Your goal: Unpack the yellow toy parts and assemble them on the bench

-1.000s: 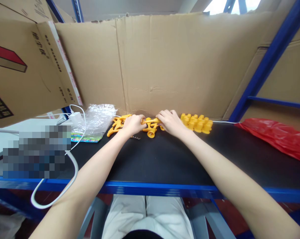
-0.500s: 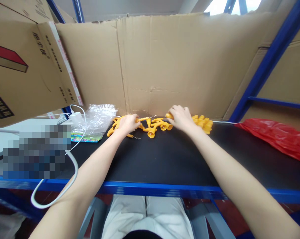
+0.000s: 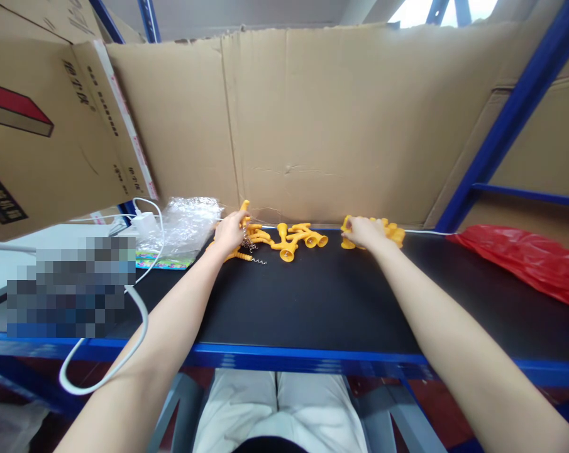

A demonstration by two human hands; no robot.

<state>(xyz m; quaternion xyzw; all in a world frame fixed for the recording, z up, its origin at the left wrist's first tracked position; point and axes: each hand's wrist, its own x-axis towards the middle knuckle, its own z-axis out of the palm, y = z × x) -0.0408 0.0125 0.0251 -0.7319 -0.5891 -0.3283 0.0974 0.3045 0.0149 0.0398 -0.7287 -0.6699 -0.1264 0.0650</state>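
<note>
Both hands are at the far edge of the black bench, right against the cardboard wall. The left hand has its grip closed round an orange plastic branching piece, tip poking upward, with a small metal coil spring dangling just beside the fingers. More orange branching pieces with bell-shaped ends lie between the hands, nearer the left one. The right hand rests curled on the cluster of yellow plastic caps (can't tell if it's actually pinching one). A crinkled clear plastic bag sits left.
</note>
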